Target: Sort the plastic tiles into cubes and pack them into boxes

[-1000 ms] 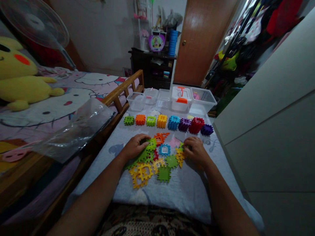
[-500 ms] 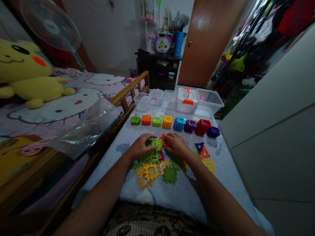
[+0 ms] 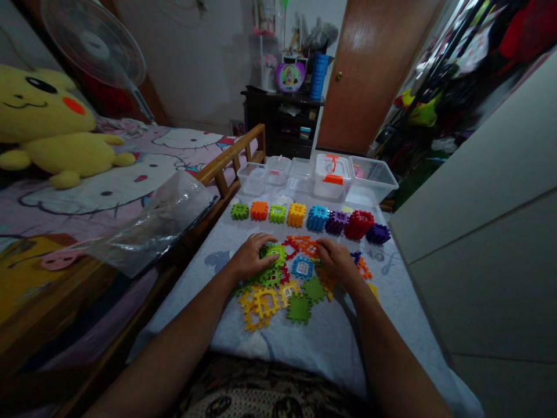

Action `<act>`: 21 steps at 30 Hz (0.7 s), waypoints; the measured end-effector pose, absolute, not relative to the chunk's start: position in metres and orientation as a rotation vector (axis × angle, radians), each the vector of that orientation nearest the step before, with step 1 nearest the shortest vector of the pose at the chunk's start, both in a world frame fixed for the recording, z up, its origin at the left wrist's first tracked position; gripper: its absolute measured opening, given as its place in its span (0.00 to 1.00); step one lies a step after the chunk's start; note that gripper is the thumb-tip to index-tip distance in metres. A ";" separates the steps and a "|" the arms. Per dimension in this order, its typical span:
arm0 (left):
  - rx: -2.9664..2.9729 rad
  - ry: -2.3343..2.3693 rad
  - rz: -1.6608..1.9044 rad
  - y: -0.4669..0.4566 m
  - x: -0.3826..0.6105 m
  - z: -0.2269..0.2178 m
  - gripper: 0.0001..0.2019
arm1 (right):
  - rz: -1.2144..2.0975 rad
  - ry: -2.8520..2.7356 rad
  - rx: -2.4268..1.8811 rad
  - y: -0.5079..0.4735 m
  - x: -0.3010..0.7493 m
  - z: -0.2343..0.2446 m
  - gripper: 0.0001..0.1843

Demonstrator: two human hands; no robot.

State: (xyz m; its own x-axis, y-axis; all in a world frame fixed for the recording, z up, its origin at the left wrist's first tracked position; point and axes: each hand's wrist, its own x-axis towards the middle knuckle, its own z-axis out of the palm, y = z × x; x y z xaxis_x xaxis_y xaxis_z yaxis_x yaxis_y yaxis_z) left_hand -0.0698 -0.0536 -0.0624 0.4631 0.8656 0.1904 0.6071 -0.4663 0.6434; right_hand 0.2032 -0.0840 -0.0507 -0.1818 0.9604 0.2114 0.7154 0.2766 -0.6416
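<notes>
A heap of flat interlocking plastic tiles in green, yellow, red, orange and blue lies on a pale cloth-covered table. My left hand rests on the heap's left side, fingers curled over a green tile. My right hand sits on the heap's right side, fingers bent onto orange tiles; what it grips I cannot make out. Beyond the heap stands a row of assembled cubes, from green at the left to purple at the right.
Clear plastic boxes line the table's far edge. A bed with a wooden rail, a clear plastic bag and a yellow plush toy lies to the left. A grey cabinet stands to the right, and a fan and a door behind.
My right hand moved left onto the heap's middle, then back to the right side. A blue tile and orange tiles are uncovered again. My left hand stayed on the green tile.
</notes>
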 end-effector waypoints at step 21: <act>2.642 0.845 0.551 -0.058 -0.011 -0.022 0.26 | 1.218 -1.494 -1.152 -0.089 0.191 -0.057 0.19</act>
